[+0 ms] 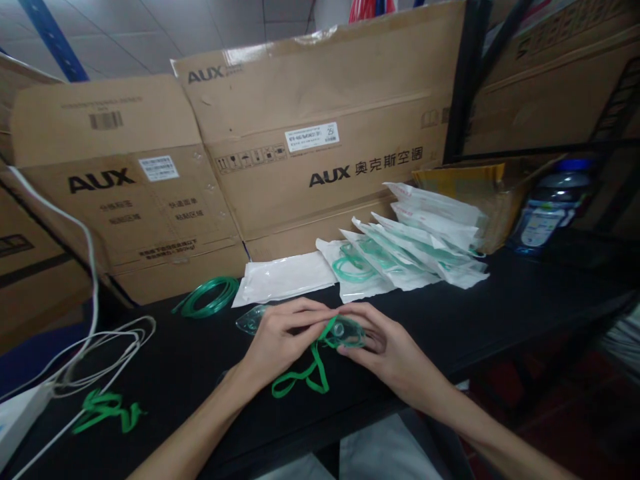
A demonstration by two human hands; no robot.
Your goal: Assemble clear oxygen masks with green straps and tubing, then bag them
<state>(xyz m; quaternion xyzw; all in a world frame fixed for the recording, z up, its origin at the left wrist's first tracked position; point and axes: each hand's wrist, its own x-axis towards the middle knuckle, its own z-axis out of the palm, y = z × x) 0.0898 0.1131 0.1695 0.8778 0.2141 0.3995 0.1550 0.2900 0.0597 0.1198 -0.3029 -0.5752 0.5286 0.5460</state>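
Note:
Both my hands meet over the black table (500, 313). My right hand (387, 350) is closed round a clear green-tinted mask (347, 332), holding it just above the table top. My left hand (280, 340) pinches a green elastic strap (305, 377) where it joins the mask; the rest of the strap hangs in a loop toward the table's front edge. A second clear mask (250, 320) lies flat on the table just beyond my left hand.
A coil of green tubing (210, 297) and an empty white pouch (285, 277) lie at the back of the table. Several sealed pouches (415, 250) holding green tubing fan out at the right. Another green strap (107, 410) and white cables (95, 353) lie at the left. Large cardboard boxes (320, 133) wall the back; a water bottle (547, 207) stands far right.

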